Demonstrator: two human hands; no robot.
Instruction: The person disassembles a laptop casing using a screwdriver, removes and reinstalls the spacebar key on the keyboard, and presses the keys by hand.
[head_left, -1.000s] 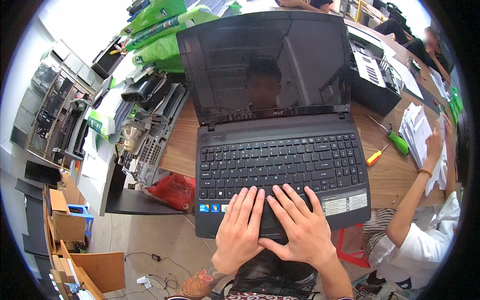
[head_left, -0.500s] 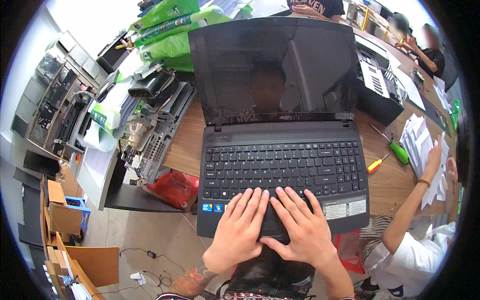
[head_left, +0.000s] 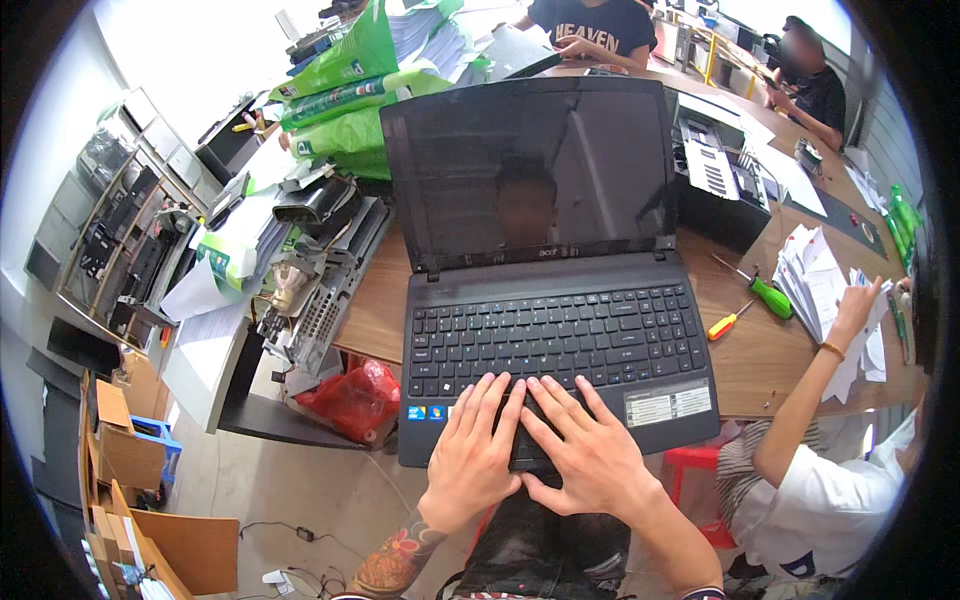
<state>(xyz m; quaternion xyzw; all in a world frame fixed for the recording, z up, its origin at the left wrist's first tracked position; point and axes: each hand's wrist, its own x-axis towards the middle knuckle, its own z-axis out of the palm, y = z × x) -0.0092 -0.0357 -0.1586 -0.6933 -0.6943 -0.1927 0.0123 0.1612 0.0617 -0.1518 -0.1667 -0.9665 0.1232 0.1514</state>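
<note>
A black laptop stands opened on the wooden table, its dark screen raised and reflecting a head and shoulders. My left hand lies flat on the palm rest, left of the touchpad, with its fingertips at the lower edge of the keyboard. Flat beside it is my right hand, fingers stretched over the touchpad area and thumb close to my left hand. Neither hand holds anything. The touchpad is mostly covered by my hands.
Right of the laptop lie a green screwdriver, a yellow-red screwdriver and papers near a co-worker's arm. A dismantled metal device and green bags are at left. An opened black machine sits behind right.
The view has shifted, showing more of the far table and the people there. My hands stay flat on the laptop's palm rest, in nearly the same pose.
</note>
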